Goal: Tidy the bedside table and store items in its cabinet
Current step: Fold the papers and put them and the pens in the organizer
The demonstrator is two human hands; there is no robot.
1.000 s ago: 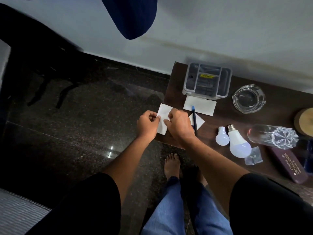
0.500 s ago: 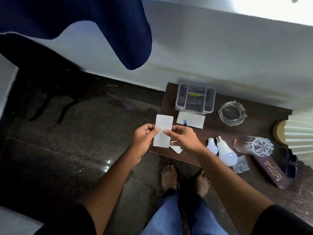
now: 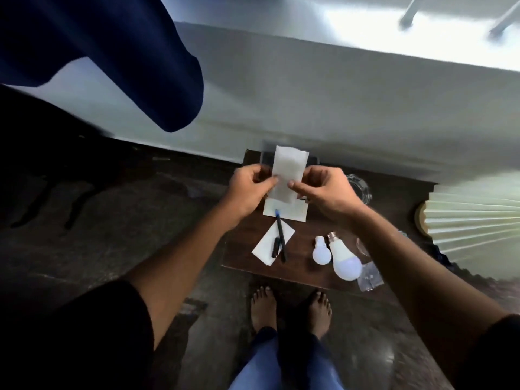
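A white paper slip (image 3: 287,170) is held upright in the air above the dark wooden bedside table (image 3: 304,235). My left hand (image 3: 249,190) pinches its left edge and my right hand (image 3: 326,192) pinches its right edge. On the table below lie a second white paper (image 3: 292,213), a folded white paper (image 3: 267,247), and a black pen (image 3: 280,237) with its cap (image 3: 275,246) beside it. Two white bulbs, small (image 3: 321,250) and large (image 3: 344,260), rest to the right. The held slip hides most of the plastic organiser box behind it.
A glass ashtray (image 3: 361,187) peeks out behind my right hand. A small clear plastic bag (image 3: 370,277) lies near the table's front edge. A pleated lampshade (image 3: 475,223) juts in at the right. Dark blue cloth (image 3: 112,52) hangs at top left. My bare feet (image 3: 289,308) stand before the table.
Both hands have lifted the paper slip up and away from the table's left edge, over the organiser box. The camera has tilted up, and the pen and folded paper are uncovered.
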